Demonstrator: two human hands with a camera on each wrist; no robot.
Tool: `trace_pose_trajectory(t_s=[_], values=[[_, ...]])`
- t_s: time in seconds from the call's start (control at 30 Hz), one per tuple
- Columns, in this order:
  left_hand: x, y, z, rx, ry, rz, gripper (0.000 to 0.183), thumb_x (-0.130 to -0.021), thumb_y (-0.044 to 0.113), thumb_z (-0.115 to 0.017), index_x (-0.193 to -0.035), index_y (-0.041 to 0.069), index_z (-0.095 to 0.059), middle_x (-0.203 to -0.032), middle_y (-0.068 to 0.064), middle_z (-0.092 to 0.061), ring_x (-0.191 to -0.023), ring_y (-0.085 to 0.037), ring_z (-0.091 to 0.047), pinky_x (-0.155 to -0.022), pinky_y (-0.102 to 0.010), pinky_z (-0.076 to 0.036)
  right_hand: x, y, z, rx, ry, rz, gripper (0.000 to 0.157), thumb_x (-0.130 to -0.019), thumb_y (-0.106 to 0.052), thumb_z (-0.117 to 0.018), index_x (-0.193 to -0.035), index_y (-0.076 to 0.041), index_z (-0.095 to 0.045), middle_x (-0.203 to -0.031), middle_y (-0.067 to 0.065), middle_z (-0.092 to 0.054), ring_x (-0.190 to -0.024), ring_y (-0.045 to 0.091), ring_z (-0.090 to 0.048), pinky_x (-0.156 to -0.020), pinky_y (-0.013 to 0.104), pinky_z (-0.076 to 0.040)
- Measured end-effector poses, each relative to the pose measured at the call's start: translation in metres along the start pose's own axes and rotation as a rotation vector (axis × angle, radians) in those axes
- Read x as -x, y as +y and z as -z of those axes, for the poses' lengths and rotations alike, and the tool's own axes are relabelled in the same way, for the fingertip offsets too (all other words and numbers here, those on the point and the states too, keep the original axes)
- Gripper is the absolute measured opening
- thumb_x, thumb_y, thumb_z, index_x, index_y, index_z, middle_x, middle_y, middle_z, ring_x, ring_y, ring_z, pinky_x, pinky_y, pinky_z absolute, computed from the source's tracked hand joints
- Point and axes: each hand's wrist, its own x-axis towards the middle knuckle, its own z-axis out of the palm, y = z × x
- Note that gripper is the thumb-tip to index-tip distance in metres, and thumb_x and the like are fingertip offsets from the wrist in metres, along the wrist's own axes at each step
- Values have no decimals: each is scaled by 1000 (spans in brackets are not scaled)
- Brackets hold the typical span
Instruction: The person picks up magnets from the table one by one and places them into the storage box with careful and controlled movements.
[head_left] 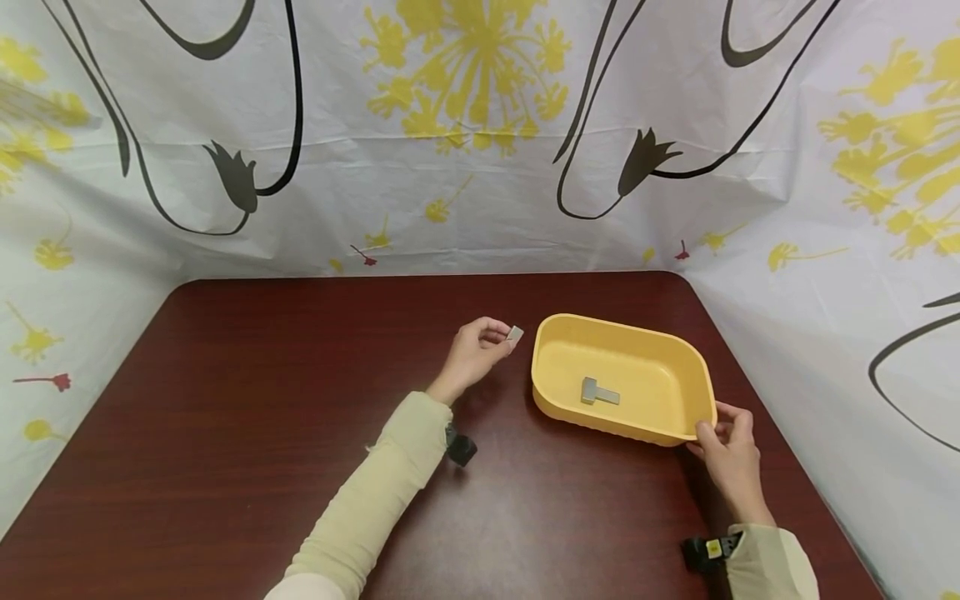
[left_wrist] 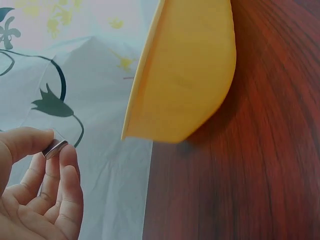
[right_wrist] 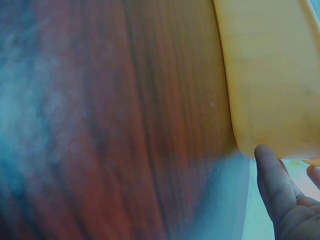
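Note:
Just left of the yellow plastic tub (head_left: 622,333), my left hand (head_left: 474,354) pinches a small flat grey piece (head_left: 515,333) between thumb and fingers. The left wrist view shows the piece (left_wrist: 55,148) edge-on, with a shiny metallic look; the other fingers curl loosely below it. My right hand (head_left: 731,458) grips the tub's near right corner, thumb at the rim and fingers on the outer side. Inside the tub, a grey block (head_left: 588,391) and a thinner grey bar (head_left: 608,396) lie together in a T shape on the floor.
The tub stands on the right part of a dark reddish-brown table (head_left: 262,400). A white cloth (head_left: 465,208) with yellow and grey flower prints hangs behind the table and along its sides. Black wrist cameras (head_left: 461,450) are strapped at both sleeves.

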Motion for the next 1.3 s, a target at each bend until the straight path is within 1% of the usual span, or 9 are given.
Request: trace_pose_trajectory(t_s=[0.1,0.23,0.3,0.37,0.47,0.6,0.9,1.2,1.3], values=[[0,2,-7,2,-27,0,20,-79,11,-64,-97,3,-60,-89,-9,-61,-75,-19,-58,-65,-25,-48,-3,7,-1,-6,7,5,44,-86,-14,-40,-126,-1,-28,-94,16,-46,-63,0,-54,-58,18,-49],[-1,2,-15,-3,-53,10,20,-79,13,-64,-97,4,-60,-88,-8,-61,-75,-17,-58,-66,-24,-47,-11,25,-4,-4,7,7,42,-87,-16,-41,-125,-4,-30,-93,13,-46,-64,0,-54,-56,16,-48],[-1,1,-18,-3,-63,11,19,-80,12,-64,-96,4,-60,-87,-7,-61,-74,-17,-58,-65,-24,-47,-11,26,-4,-2,11,6,42,-87,-16,-42,-125,-4,-30,-93,13,-46,-64,0,-55,-56,16,-49],[-1,0,-20,-8,-72,12,19,-80,13,-64,-96,4,-60,-87,-6,-61,-73,-16,-58,-64,-23,-47,-10,22,-3,-7,8,8,43,-87,-16,-41,-126,-4,-29,-93,14,-46,-64,-1,-54,-56,16,-49],[-2,1,-25,-14,-82,11,18,-80,13,-64,-96,5,-60,-87,-6,-61,-73,-15,-58,-64,-23,-47,-4,9,-1,-10,8,2,44,-86,-14,-40,-126,-1,-28,-94,16,-46,-64,-1,-54,-57,17,-49],[-3,2,-34,-23,-91,12,18,-80,14,-64,-95,6,-60,-86,-5,-60,-72,-14,-58,-63,-22,-48,-1,2,0,-10,-9,-10,44,-87,-14,-39,-127,0,-26,-95,16,-45,-64,-3,-52,-58,17,-49],[-4,6,-55,-70,-112,-19,18,-79,16,-65,-95,7,-60,-84,-2,-60,-69,-11,-56,-62,-19,-46,0,0,0,11,-19,-13,45,-87,-15,-39,-127,0,-26,-96,16,-45,-64,-2,-52,-59,16,-49],[-6,10,-66,-76,-106,26,18,-78,16,-66,-93,9,-61,-81,1,-60,-66,-8,-57,-57,-19,-46,1,0,-2,7,7,-36,44,-86,-16,-40,-126,-3,-28,-94,14,-46,-63,-1,-53,-57,16,-48],[-8,12,-70,-83,-100,29,17,-78,16,-67,-93,9,-61,-80,1,-59,-66,-8,-57,-57,-19,-46,1,-1,-1,0,0,-24,44,-86,-15,-40,-126,-1,-28,-94,15,-46,-63,-1,-53,-57,17,-49]])
